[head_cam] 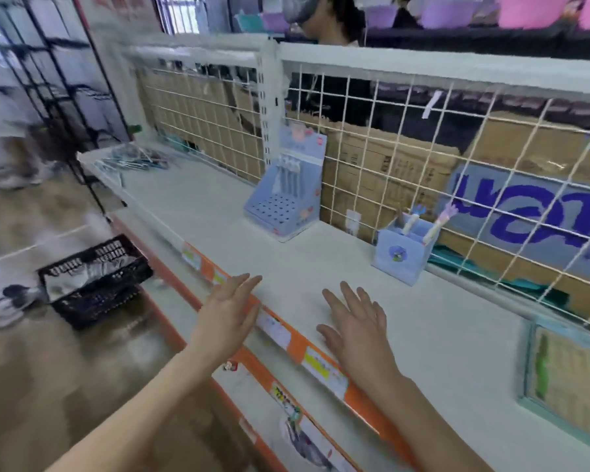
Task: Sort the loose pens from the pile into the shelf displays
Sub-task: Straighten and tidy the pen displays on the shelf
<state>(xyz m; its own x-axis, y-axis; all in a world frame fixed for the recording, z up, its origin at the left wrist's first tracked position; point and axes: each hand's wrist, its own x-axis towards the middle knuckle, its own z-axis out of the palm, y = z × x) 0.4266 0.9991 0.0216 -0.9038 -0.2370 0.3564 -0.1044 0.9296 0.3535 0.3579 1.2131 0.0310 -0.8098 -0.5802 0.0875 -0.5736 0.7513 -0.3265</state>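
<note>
Hovering empty with fingers spread, both hands [286, 318] face the shelf [440, 335] (pen pile [133, 160] far left).

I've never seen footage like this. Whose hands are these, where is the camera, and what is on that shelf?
No machine here: a person wears a camera on the head, looking down at their own hands. The left hand and right hand are spread open above the white shelf, holding nothing. On the shelf stand a blue pen display with a few pens, and a small blue pen box with a couple. The loose pen pile lies at the far left end.
</note>
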